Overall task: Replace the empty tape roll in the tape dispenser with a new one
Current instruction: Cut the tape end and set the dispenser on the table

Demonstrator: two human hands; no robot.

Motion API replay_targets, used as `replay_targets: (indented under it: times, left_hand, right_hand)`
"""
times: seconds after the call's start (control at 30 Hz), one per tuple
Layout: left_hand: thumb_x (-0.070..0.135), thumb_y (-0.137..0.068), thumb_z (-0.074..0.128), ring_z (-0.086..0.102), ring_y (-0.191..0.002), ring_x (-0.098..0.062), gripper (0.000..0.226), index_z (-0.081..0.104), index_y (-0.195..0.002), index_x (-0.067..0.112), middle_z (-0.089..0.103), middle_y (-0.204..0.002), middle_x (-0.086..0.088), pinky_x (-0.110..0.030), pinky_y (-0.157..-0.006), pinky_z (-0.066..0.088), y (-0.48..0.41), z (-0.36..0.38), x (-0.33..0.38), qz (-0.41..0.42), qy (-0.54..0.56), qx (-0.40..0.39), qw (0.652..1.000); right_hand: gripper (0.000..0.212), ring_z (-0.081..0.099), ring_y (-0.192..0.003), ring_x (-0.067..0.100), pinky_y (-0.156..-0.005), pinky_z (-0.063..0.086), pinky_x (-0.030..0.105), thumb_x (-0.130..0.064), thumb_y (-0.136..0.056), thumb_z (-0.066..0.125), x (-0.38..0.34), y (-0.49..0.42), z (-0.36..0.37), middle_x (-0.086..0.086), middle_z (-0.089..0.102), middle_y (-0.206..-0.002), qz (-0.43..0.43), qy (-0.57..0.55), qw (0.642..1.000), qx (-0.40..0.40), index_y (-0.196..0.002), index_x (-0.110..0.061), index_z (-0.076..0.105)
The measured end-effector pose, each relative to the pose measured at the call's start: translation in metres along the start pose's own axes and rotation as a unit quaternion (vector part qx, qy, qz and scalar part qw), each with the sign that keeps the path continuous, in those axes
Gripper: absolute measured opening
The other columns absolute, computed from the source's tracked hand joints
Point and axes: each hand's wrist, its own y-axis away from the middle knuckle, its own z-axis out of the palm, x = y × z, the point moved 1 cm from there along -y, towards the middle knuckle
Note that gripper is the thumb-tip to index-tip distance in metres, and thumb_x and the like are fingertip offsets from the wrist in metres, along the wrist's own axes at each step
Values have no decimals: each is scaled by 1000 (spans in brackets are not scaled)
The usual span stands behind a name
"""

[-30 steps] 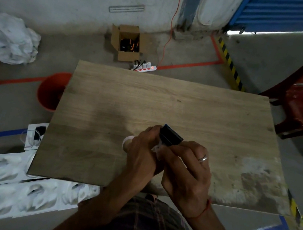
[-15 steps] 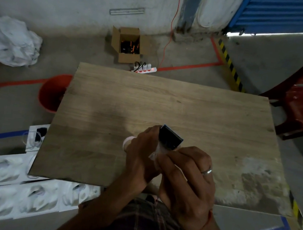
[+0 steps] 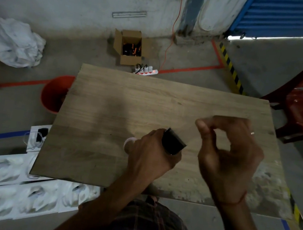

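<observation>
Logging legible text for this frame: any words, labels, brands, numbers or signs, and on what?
None can be read.
White boxes on the floor: pictures only, any print too blurred.
Cardboard box: no marking visible.
Tape dispenser in the left hand: dark, no label legible.
Power strip: too small to read.

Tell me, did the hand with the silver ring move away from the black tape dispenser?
Yes. The right hand swung right across the light wooden table, toward its white-stained corner, leaving the black tape dispenser in the left hand.
</observation>
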Motion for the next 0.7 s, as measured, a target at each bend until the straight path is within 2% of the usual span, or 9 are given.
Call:
replay_targets:
  times: [0.13, 0.23, 0.3, 0.4, 0.43, 0.47, 0.53, 0.6, 0.7]
  left_hand:
    - [59, -76, 71, 64, -83, -7, 44, 61, -109, 32, 70, -101, 11, -32, -71, 57, 3, -3, -3, 24, 35, 31, 999]
    - [58, -75, 73, 55, -80, 0, 49, 62, -114, 29, 69, -105, 12, -30, -71, 56, 6, -6, -3, 36, 45, 55, 997]
    - [58, -74, 73, 56, -81, 1, 53, 62, -117, 28, 69, -106, 12, -31, -72, 58, 8, -9, -1, 51, 57, 66, 995]
    - [58, -71, 74, 64, -83, -3, 58, 63, -118, 26, 71, -103, 11, -32, -71, 60, 8, -12, -1, 56, 84, 74, 992]
    - [58, -70, 74, 66, -83, -4, 60, 63, -119, 25, 72, -102, 10, -32, -71, 61, 9, -13, -1, 58, 94, 79, 991]
    - [57, -70, 75, 68, -84, -3, 61, 64, -121, 25, 73, -101, 11, -31, -72, 61, 11, -15, -1, 64, 114, 93, 987]
    - [50, -68, 82, 69, -86, 2, 60, 66, -120, 24, 73, -102, 14, -21, -76, 60, 17, -23, 4, 81, 167, 140, 973]
    - [46, -67, 86, 69, -88, 3, 60, 67, -120, 23, 74, -103, 14, -12, -77, 56, 17, -34, 11, 98, 172, 177, 964]
    - [51, -70, 83, 69, -87, 2, 58, 67, -120, 24, 75, -101, 13, -20, -76, 59, 7, -40, 15, 68, 169, 153, 971]
  right_hand:
    - [7, 65, -76, 11, -74, 48, 18, -13, -86, 73, 26, -26, 10, -5, 67, -77, 138, -85, 987, -10, -80, -12, 69]
    - [8, 66, -71, 9, -71, 55, 25, -11, -85, 73, 54, -34, 22, -3, 70, -72, 246, -170, 954, -32, -78, -13, 70]
    - [14, 62, -64, 7, -66, 54, 24, -6, -85, 71, 71, -34, 32, -5, 67, -65, 338, -226, 912, -51, -73, -14, 69]
    - [19, 59, -63, 13, -66, 52, 29, 0, -85, 66, 84, -10, 57, 1, 65, -64, 500, -306, 802, -112, -70, -10, 66]
    - [16, 59, -64, 15, -67, 52, 30, -2, -85, 67, 90, 2, 66, 4, 65, -66, 536, -295, 780, -128, -71, -9, 67]
    - [13, 60, -64, 17, -67, 52, 31, -5, -85, 68, 100, 16, 74, 6, 65, -67, 553, -257, 781, -135, -72, -8, 68]
    - [14, 59, -68, 22, -67, 50, 33, -15, -81, 71, 128, 41, 81, 10, 61, -65, 550, -120, 819, -112, -71, -6, 68]
    - [20, 54, -70, 24, -64, 49, 33, -13, -82, 71, 152, 57, 79, 12, 55, -61, 591, -117, 795, -76, -65, -5, 64]
    - [7, 54, -70, 25, -65, 52, 33, -5, -87, 69, 169, 68, 76, 12, 58, -69, 616, -169, 755, -149, -83, 0, 68]
